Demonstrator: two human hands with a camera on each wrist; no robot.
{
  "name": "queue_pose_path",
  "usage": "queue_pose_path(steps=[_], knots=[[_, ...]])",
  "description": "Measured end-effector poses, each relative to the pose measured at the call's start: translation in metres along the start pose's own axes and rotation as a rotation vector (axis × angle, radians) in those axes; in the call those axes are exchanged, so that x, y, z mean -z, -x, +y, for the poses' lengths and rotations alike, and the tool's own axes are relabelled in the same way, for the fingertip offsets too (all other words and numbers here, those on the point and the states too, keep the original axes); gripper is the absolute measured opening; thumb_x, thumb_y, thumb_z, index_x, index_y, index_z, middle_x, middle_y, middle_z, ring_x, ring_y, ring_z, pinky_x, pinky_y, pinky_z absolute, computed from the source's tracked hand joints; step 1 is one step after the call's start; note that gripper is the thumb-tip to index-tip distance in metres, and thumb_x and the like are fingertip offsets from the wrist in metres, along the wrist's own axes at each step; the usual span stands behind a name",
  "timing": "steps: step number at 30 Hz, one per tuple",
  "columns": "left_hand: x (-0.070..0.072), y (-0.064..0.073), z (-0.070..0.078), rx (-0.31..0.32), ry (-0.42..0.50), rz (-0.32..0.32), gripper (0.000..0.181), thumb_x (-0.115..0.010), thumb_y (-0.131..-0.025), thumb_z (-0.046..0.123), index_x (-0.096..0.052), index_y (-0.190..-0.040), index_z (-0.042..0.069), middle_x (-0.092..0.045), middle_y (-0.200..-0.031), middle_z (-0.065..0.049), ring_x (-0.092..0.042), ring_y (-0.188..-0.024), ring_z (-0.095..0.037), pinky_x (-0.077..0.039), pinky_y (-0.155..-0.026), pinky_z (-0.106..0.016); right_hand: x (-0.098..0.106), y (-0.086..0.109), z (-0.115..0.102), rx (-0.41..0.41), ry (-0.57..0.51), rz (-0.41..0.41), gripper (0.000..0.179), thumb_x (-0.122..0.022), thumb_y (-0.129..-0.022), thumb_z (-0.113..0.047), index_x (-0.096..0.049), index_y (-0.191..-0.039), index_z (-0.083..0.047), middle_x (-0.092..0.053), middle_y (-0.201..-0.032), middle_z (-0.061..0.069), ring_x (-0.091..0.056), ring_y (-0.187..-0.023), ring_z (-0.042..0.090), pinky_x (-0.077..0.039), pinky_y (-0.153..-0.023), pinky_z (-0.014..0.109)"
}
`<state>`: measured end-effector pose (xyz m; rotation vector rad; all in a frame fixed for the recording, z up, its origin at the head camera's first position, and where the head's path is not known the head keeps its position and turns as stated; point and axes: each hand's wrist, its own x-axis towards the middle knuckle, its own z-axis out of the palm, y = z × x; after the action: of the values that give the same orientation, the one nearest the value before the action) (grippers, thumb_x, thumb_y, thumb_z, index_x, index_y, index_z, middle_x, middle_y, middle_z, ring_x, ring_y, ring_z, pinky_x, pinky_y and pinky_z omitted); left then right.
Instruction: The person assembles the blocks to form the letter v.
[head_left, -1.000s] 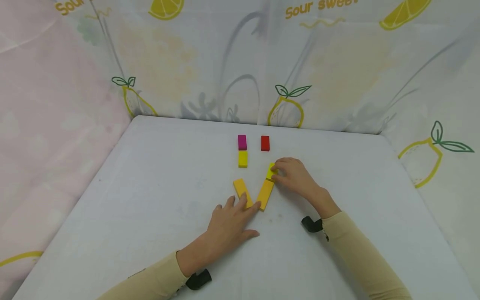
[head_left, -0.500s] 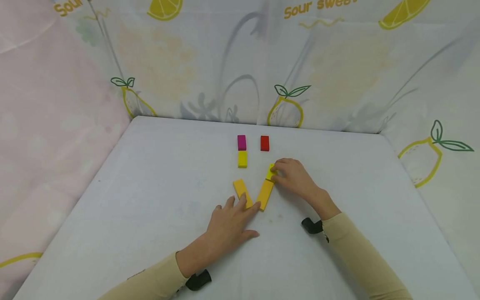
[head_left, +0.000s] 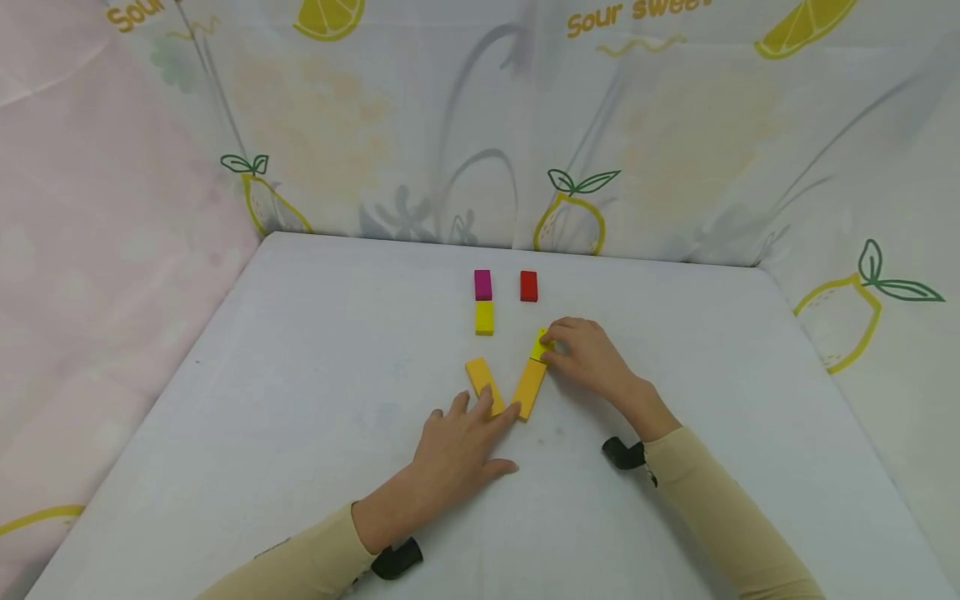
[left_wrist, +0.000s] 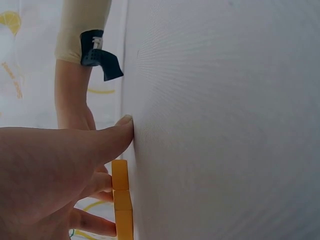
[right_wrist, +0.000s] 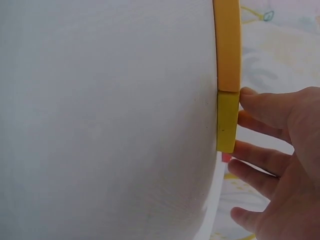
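Two long orange blocks lie flat in a V on the white table: a left block and a right block. My left hand rests with spread fingers on their near ends, one fingertip on each block, its thumb held out to the side. At the far end of the right orange block sits a short yellow block, end to end with it. Thumb and fingers of my right hand pinch this yellow block, partly covering it in the head view.
Farther back, a second short yellow block lies against a magenta block in a line. A red block lies to their right. A lemon-print cloth hangs behind the table's far edge.
The thin gap between the pinched yellow block and the right orange block has closed, the yellow one shifting slightly toward me. Both hands otherwise stay almost still.
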<state>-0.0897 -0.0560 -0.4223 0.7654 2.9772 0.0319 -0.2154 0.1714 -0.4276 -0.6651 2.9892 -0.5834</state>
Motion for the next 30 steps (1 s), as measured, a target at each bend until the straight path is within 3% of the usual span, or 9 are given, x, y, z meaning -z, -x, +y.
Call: queue_pose_path(steps=[19,30], knots=[[0.001,-0.0004,-0.0008,0.002,-0.002,0.005,0.075,-0.065,-0.083,0.068,-0.043,-0.149,0.037,-0.05,-0.146,-0.007,-0.053,-0.12,-0.03,-0.051,-0.07,-0.041,0.0024,0.0026,-0.0047,-0.006,0.001,-0.002,0.024,-0.07,-0.091,-0.024,-0.07,-0.112,-0.011,-0.067,-0.126,0.01,-0.057,-0.124,0.031,-0.034,-0.114,0.055],[-0.0004,0.001,-0.0003,-0.004,-0.009,0.017,0.075,-0.064,-0.083,0.068,-0.044,-0.148,0.037,-0.051,-0.145,-0.007,-0.053,-0.118,-0.03,-0.05,-0.068,-0.039,0.0072,-0.0017,-0.0051,-0.028,0.009,-0.047,0.03,-0.069,-0.091,-0.029,-0.07,-0.114,-0.012,-0.068,-0.125,0.008,-0.057,-0.124,0.029,-0.033,-0.114,0.056]])
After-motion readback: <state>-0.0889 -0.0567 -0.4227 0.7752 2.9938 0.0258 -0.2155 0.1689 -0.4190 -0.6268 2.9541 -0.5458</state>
